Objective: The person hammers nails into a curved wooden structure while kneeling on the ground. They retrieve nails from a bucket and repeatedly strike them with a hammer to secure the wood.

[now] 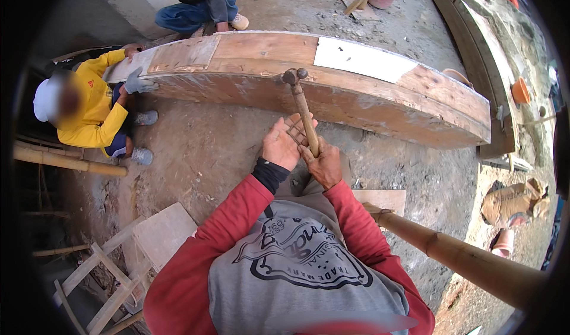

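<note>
My right hand grips the wooden handle of a hammer, whose rusty head points away from me. Palm up beside it, my left hand holds several thin nails lying crosswise over the palm and fingers. The handle passes over the left fingers and partly hides them. Beyond both hands runs a long, box-like timber and plywood form. In this view the hammer head overlaps its near upper edge; I cannot tell whether they touch. A white sheet covers part of the top.
A person in yellow steadies the form's left end with a gloved hand. Another person crouches behind it. A bamboo pole slants at my right; a wooden frame lies at left. Farther right are a torn sack and buckets.
</note>
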{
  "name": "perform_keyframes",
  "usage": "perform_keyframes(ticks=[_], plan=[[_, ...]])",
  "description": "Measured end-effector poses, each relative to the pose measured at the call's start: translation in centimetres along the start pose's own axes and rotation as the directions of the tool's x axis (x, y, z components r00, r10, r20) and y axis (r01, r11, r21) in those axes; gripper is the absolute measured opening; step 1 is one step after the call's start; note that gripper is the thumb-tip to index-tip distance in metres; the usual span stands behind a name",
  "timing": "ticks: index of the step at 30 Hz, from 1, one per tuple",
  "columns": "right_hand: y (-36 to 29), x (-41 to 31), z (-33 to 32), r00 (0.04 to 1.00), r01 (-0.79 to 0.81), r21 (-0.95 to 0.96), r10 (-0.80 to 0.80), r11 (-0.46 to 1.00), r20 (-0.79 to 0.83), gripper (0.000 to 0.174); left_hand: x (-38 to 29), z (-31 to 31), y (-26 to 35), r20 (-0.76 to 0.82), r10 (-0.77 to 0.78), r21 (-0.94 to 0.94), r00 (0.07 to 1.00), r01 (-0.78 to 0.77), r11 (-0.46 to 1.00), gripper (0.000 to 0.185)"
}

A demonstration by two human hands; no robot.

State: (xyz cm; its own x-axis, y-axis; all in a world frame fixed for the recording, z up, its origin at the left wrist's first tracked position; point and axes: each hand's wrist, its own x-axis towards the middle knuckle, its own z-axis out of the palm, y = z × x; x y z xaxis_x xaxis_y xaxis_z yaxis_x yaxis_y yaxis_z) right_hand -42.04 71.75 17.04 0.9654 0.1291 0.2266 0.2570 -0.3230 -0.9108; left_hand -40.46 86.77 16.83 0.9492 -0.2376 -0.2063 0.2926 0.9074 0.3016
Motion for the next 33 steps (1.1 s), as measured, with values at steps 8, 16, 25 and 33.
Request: perform_keyframes(ticks=[8, 16, 25, 33], plan=[[0.5, -0.6, -1.0, 0.995, -0.084, 0.158, 0.092, 0.984, -0.046, 0.012, -0.4, -0.1, -2.2, -0.142, 0.048, -0.063, 0.989, -0.057, 0.996, 0.049], [-1.4, -0.3, 2.7, 0.986, -0.168, 0.206, 0.164, 0.964, 0.036, 0.017, -3.5, -3.0, 1.1, -0.208, 0.045, -0.108, 0.977, -0.069, 0.992, 0.046], [-2.9, -0.6, 10.9, 0.998, 0.006, -0.153, 0.003, 0.988, 0.057, 0.019, -4.1, -8.2, 6.2, -0.143, 0.088, -0.215, 0.986, -0.118, 0.969, 0.04], [-5.4, -0.5, 14.1, 0.978, -0.001, -0.203, 0.043, 0.979, 0.202, 0.021, -6.3, -11.9, 8.8, -0.266, 0.137, -0.195, 0.954, -0.192, 0.962, 0.028]])
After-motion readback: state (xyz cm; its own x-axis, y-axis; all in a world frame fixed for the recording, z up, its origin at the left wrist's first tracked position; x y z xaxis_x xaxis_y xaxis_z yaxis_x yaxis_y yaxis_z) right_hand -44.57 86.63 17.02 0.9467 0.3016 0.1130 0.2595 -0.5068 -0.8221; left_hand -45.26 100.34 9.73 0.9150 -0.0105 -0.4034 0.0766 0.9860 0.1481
